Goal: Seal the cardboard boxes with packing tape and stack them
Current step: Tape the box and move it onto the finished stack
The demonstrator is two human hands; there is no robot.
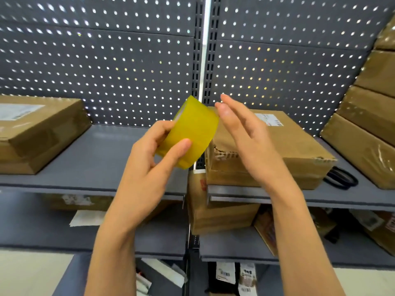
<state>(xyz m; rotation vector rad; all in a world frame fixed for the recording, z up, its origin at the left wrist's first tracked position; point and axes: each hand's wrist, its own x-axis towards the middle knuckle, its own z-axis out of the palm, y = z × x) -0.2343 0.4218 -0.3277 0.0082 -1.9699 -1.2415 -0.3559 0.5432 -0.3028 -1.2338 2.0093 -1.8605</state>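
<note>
My left hand (149,159) grips a yellow roll of packing tape (193,131), thumb across its outer face, held up in front of the shelf. My right hand (243,133) hovers just right of the roll with straight fingers, holding nothing. Behind it, a cardboard box (299,146) with a torn front edge and a white label lies on the right shelf. Another flat cardboard box (38,129) with a label rests on the left shelf.
Grey metal shelves (102,154) back onto a perforated panel. A stack of taped boxes (367,124) leans at the far right. Black scissors (342,178) lie beside the right box. Lower shelves hold more boxes (218,214) and paper slips.
</note>
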